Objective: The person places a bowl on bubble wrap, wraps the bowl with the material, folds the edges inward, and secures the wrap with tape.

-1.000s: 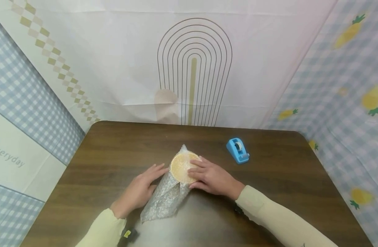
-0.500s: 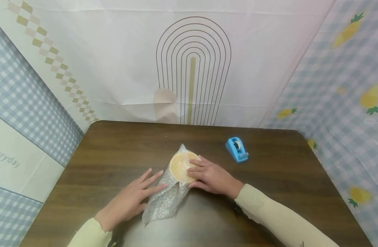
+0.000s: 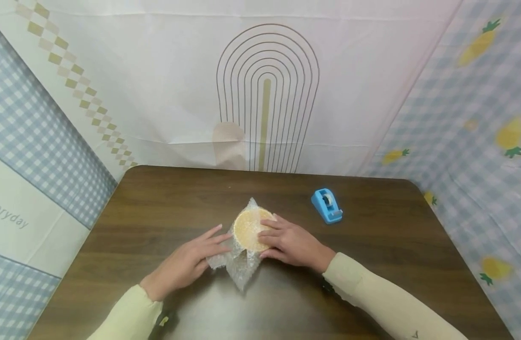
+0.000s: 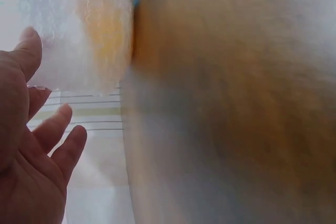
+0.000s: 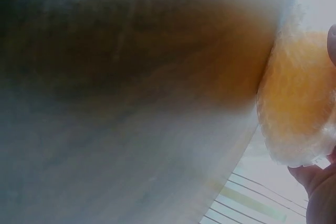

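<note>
A yellow round object (image 3: 245,229) with a flat, pale top stands on the table, wrapped in clear bubble wrap (image 3: 242,270). My right hand (image 3: 292,243) holds it from the right, with fingertips over its top and other digits at its side. In the right wrist view the wrapped yellow object (image 5: 299,87) shows beside parts of the fingers. My left hand (image 3: 185,262) lies at the left of the wrap, fingers extended and spread against a loose flap. In the left wrist view, the thumb (image 4: 31,53) overlaps the bubble wrap (image 4: 58,72) and a fingertip lies partly behind it.
A blue tape dispenser (image 3: 327,206) with a roll of tape stands farther back on the right. The brown wooden table (image 3: 166,198) has rounded back corners. A patterned white cloth (image 3: 171,94) hangs behind it, with checked cloth at both sides.
The long flap of bubble wrap towards the lower left has been pushed up and bunched nearer the object. My left hand spread and drew back, then came in again. The right hand has stayed put.
</note>
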Demonstrator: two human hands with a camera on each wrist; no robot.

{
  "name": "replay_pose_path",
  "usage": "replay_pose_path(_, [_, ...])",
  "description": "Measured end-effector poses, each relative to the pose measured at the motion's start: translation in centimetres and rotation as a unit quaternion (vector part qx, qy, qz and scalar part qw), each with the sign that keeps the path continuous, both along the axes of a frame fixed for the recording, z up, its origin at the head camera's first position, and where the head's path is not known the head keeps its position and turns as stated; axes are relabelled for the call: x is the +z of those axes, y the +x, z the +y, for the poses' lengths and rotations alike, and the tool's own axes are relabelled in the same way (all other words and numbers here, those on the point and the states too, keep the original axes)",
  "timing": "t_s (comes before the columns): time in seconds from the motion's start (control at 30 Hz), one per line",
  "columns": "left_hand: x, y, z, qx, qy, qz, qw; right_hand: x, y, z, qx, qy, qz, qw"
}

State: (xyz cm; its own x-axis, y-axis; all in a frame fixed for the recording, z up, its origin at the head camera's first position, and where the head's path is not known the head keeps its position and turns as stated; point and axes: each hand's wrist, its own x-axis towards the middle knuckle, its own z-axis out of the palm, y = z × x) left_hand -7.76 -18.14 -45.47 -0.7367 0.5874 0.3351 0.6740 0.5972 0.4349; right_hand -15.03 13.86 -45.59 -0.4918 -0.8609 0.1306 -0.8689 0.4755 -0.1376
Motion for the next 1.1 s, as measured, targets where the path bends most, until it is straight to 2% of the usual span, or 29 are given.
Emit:
replay_pose_path(0.23, [0.3, -1.1, 1.0, -0.018, 0.034, -0.040, 0.9985, 0.0, 0.1, -0.1, -0.003, 0.004, -0.002, 1.000])
replay_pose_path(0.4, [0.5, -1.8, 1.6, -0.017, 0.051, -0.038, 0.9978, 0.1, 0.1, -0.2, -0.003, 0.006, -0.006, 1.000])
replay_pose_path(0.73, [0.9, -3.8, 3.8, 0.041, 0.087, -0.024, 0.9951, 0.2, 0.0, -0.2, 0.004, 0.001, 0.002, 1.000])
replay_pose_path(1.1, [1.5, -5.5, 5.8, 0.121, 0.077, -0.054, 0.9882, 0.1, -0.3, -0.3, 0.011, 0.013, 0.017, 1.000])
